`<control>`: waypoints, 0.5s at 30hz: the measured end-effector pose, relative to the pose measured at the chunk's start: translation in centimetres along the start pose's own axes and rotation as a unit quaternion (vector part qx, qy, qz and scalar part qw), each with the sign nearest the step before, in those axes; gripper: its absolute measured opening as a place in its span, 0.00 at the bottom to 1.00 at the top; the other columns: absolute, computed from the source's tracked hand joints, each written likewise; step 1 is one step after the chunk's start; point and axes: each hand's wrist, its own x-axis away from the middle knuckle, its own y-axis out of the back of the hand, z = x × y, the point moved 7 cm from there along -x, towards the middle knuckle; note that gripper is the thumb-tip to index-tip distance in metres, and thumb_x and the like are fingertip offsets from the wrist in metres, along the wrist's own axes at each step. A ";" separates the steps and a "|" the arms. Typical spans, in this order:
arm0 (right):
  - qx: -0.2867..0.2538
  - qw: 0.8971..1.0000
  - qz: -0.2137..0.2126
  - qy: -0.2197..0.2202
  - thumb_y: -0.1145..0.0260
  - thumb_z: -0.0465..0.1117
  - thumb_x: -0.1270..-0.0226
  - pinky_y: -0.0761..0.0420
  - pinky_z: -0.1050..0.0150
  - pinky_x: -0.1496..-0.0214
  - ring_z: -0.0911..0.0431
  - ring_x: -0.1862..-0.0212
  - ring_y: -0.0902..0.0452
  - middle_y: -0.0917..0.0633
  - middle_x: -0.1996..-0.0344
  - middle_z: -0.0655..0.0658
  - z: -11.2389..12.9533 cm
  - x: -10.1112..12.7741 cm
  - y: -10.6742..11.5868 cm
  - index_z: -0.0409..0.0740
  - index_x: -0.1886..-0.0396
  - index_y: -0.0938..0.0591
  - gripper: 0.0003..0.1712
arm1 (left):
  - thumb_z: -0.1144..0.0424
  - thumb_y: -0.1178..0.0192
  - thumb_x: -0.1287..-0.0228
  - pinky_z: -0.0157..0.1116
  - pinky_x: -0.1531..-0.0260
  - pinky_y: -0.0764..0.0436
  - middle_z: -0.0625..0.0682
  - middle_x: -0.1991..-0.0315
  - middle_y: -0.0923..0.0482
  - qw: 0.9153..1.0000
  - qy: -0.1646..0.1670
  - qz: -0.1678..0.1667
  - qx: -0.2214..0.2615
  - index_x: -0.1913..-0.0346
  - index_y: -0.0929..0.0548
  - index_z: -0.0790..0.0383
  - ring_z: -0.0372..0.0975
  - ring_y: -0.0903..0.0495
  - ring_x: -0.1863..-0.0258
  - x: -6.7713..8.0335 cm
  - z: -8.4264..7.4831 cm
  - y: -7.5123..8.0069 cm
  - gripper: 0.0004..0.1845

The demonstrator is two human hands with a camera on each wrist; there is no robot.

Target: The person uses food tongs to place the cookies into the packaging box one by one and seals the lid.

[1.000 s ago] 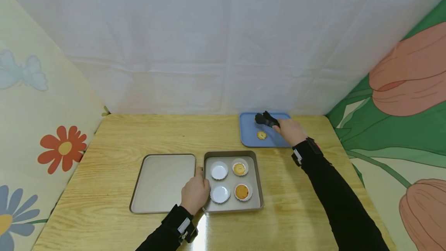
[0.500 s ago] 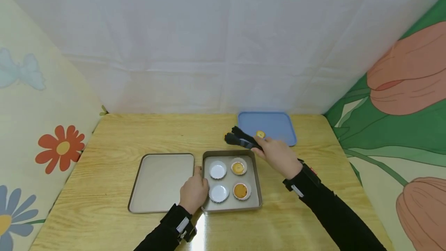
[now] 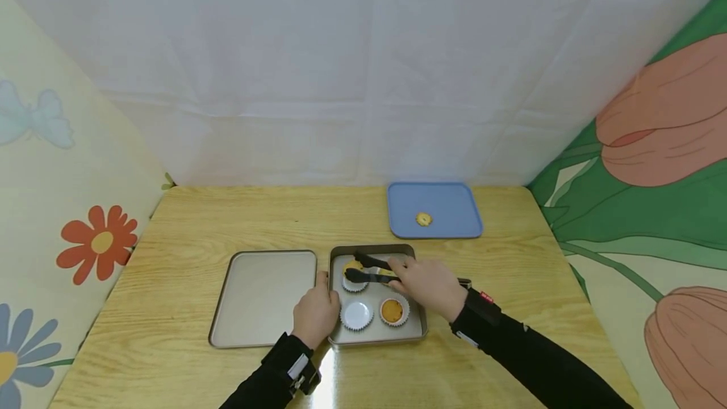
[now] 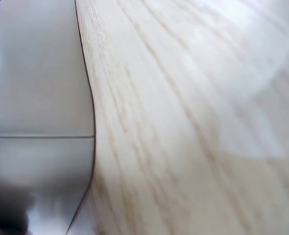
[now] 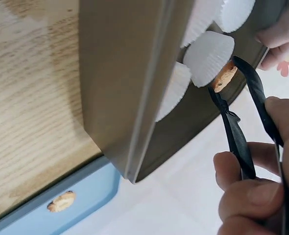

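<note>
My right hand [image 3: 428, 286] grips black tongs [image 3: 372, 269], reaching over the square baking pan [image 3: 420, 320]. Between the tong tips is a round cookie [image 5: 225, 77], right at the rim of the back-left white paper cup [image 3: 354, 285]. The front-left cup [image 3: 357, 315] holds nothing. In the front-right cup lies an orange-brown cookie [image 3: 392, 311]; the back-right cup is mostly hidden by the tongs and fingers. My left hand [image 3: 315, 313] holds the pan by its left wall. The left wrist view shows mainly the metal pan's side [image 4: 36, 98] and wood tabletop.
A blue tray [image 3: 454, 207] with one cookie [image 3: 423, 219] stands behind the pan to the right. Left of the pan lies a flat metal tray or lid [image 3: 261, 302]. A white cloth [image 3: 363, 81] hangs behind the wooden table [image 3: 199, 219].
My right hand has carried the tongs from the blue tray leftward and toward me to the pan's back-left cup, bringing a cookie. The left hand has stayed at the pan.
</note>
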 end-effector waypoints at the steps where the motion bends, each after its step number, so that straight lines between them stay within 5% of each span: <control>1: 0.002 1.000 0.008 -0.001 0.42 0.55 0.38 0.41 0.67 0.88 0.60 0.89 0.42 0.20 0.70 0.45 0.1 0.0 -0.2 0.48 0.48 0.24 0.23 | 0.63 0.53 0.40 0.41 0.88 0.34 0.58 0.81 0.24 1.000 0.000 0.000 0.000 0.44 0.32 0.68 0.42 0.28 0.85 0.0 0.0 0.0 0.21; 15: 0.025 0.999 0.042 0.002 0.47 0.57 0.35 0.42 0.69 0.87 0.60 0.89 0.42 0.22 0.75 0.46 0.4 -0.1 -1.9 0.49 0.45 0.25 0.25 | 0.62 0.53 0.40 0.42 0.87 0.33 0.58 0.80 0.24 1.000 0.000 0.000 0.000 0.44 0.32 0.68 0.43 0.28 0.84 -0.1 0.2 -0.2 0.22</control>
